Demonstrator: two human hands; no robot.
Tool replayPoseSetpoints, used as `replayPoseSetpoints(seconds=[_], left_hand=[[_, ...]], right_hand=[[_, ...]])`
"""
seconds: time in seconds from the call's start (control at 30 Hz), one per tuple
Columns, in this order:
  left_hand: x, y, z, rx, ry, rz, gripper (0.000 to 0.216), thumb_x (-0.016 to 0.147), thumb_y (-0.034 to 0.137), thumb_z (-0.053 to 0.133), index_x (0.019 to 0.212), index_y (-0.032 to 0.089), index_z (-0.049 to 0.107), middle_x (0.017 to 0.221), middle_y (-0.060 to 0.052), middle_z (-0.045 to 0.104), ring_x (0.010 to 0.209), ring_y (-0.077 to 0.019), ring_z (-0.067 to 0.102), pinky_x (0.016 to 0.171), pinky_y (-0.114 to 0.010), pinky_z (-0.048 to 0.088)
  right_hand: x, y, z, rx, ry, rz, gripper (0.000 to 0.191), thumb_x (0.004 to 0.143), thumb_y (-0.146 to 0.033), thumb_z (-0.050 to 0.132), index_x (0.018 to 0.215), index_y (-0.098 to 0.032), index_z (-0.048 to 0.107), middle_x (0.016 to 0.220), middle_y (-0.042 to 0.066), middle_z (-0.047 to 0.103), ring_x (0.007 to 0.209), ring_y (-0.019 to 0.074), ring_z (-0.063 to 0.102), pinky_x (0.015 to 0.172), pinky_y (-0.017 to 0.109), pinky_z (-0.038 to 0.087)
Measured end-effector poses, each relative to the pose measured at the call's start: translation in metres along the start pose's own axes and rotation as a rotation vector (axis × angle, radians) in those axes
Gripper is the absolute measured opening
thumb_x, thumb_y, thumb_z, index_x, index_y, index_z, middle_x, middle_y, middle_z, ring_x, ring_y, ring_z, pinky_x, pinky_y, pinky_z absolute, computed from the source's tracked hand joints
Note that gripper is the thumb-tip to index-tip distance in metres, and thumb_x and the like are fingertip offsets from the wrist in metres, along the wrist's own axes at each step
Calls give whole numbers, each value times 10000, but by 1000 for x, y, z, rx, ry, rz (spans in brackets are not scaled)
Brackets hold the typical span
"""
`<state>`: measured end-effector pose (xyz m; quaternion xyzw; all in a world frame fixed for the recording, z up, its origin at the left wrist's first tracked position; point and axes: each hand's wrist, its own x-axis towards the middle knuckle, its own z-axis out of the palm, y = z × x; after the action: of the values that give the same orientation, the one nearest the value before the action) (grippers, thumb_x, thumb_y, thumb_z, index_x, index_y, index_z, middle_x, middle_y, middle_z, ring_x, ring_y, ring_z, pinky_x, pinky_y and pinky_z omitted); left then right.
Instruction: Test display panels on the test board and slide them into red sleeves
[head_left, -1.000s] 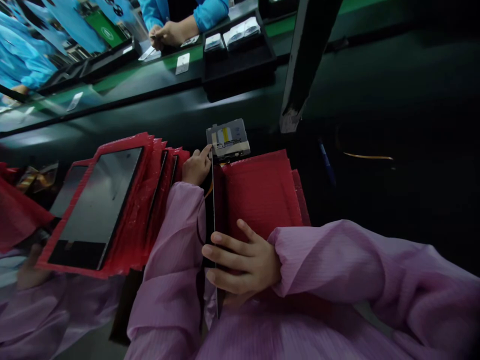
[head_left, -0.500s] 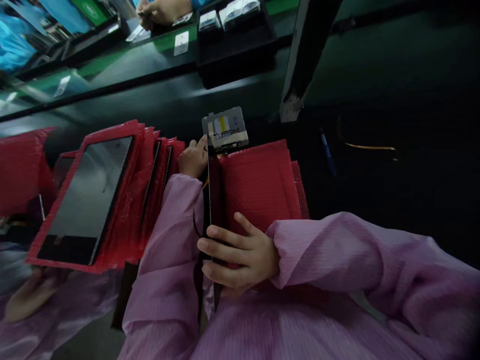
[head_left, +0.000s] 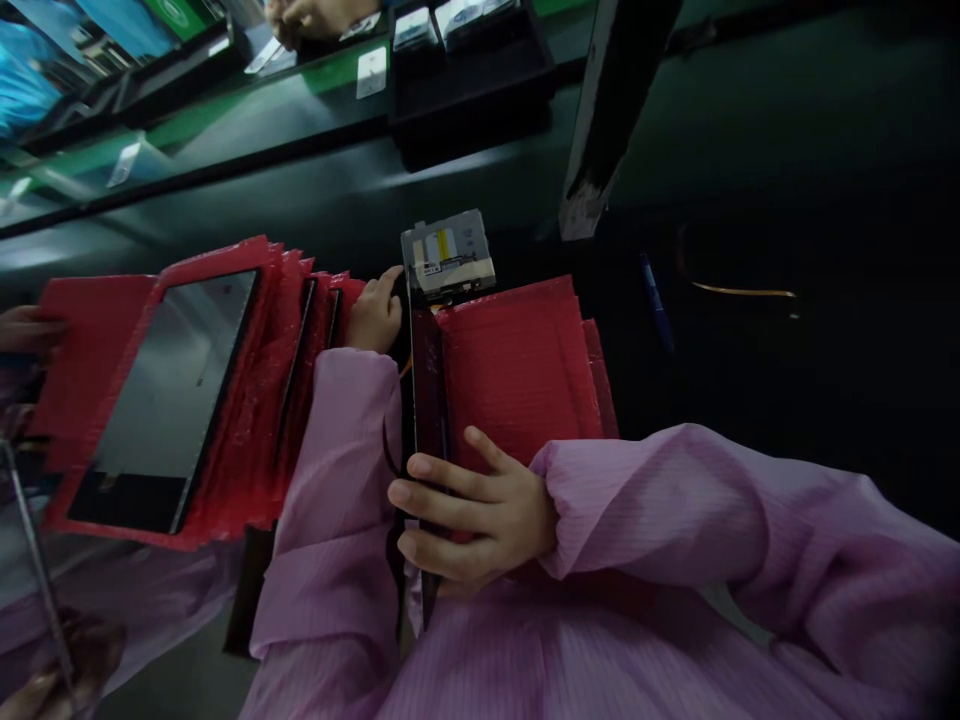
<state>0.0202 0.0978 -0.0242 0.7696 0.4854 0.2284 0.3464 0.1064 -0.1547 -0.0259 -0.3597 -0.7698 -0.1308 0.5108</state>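
Now my right hand (head_left: 499, 515) rests, fingers spread, against the thin black rectangular panel (head_left: 429, 380) along the red plastic pouch (head_left: 517, 360); my left hand (head_left: 373, 318), grip unclear, nears its far corner. More face shows, suggesting ongoing angling.

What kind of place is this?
Probably an electronics workshop or factory: a shiny, screen-like panel lies on stacked red sleeves, and a black tray of small pieces sits across the way, near another person's hand.

I observe one thin, dark, rectangular panel (head_left: 429, 385) tilted up nearly on edge, along the left edge of the red, ribbed plastic wrap (head_left: 517, 365).
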Motion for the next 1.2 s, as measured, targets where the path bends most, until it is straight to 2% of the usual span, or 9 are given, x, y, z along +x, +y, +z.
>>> replayPoseSetpoints(seconds=[0.17, 0.3, 0.47, 0.57, 0.67, 0.8, 0.93, 1.07, 1.2], left_hand=[[-22, 13, -32, -419, 190, -50, 327, 717, 281, 577, 1029, 199, 631, 872, 5, 620, 854, -136, 606, 917, -366, 485], [-77, 60, -64, -753, 261, 194, 246, 816, 264, 546, 1047, 227, 619, 1037, -5, 644, 1024, -135, 628, 984, -313, 482], [-153, 98, -57, -663, 16, 156, 444, 910, 405, 463, 1330, 260, 460, 1433, -42, 467, 1360, -212, 425, 1178, -409, 330], [-183, 102, -39, -643, -210, 47, 662, 920, 500, 450, 1498, 250, 249, 1591, -25, 201, 1484, -181, 175, 1254, -358, 159], [-197, 100, -26, -709, -248, 2, 691, 933, 489, 424, 1528, 245, 173, 1611, 12, 100, 1498, -138, 79, 1265, -308, 55], [-202, 94, -20, -929, -199, -96, 665, 910, 413, 479, 1511, 260, 240, 1591, 40, 192, 1487, -133, 139, 1258, -287, 134], [-206, 92, -19, -960, -150, -183, 702, 848, 346, 563, 1491, 262, 295, 1578, 67, 214, 1484, -129, 148, 1249, -265, 180], [-210, 92, -21, -921, -49, -268, 637, 829, 352, 570, 1438, 271, 401, 1526, 53, 349, 1453, -169, 270, 1237, -289, 258], [-212, 84, -24, -1026, 29, -399, 561, 846, 377, 531, 1393, 297, 439, 1411, 31, 515, 1336, -211, 469, 1175, -385, 388]], right_hand=[[-3, 2, -2, 5, -32, -14, 485, 877, -565, 478, 1205, -212, 531, 1442, 87, 439, 1386, 261, 361, 1202, 540, 113], [-7, 2, -4, 45, -22, -3, 487, 881, -542, 506, 1196, -171, 508, 1507, 130, 324, 1385, 290, 355, 1195, 561, 121], [-9, 1, -5, 91, -25, 43, 586, 869, -513, 583, 1324, -163, 466, 1548, 170, 198, 1427, 327, 254, 1198, 559, 158], [-8, 2, -6, 69, -15, 85, 641, 893, -573, 524, 1433, -246, 412, 1507, 146, 275, 1423, 346, 254, 1177, 615, 194], [-6, 5, -6, 108, -93, 54, 687, 921, -647, 371, 1492, -267, 339, 1454, 154, 323, 1416, 369, 239, 1172, 657, 141], [-1, 12, -5, 205, -174, 88, 787, 949, -635, 257, 1556, -162, 91, 1528, 190, 170, 1425, 379, 192, 1142, 686, 146], [2, 16, -2, 252, -224, 124, 832, 942, -667, 219, 1549, -133, 24, 1553, 178, 129, 1442, 373, 136, 1129, 691, 122], [0, 16, 0, 251, -299, 152, 834, 944, -670, 215, 1542, -121, 24, 1502, 174, 275, 1417, 356, 191, 1138, 661, 114], [-1, 15, -2, 212, -331, 380, 673, 988, -541, 264, 1508, -123, 179, 1311, 130, 481, 1282, 293, 349, 1143, 601, 182]])
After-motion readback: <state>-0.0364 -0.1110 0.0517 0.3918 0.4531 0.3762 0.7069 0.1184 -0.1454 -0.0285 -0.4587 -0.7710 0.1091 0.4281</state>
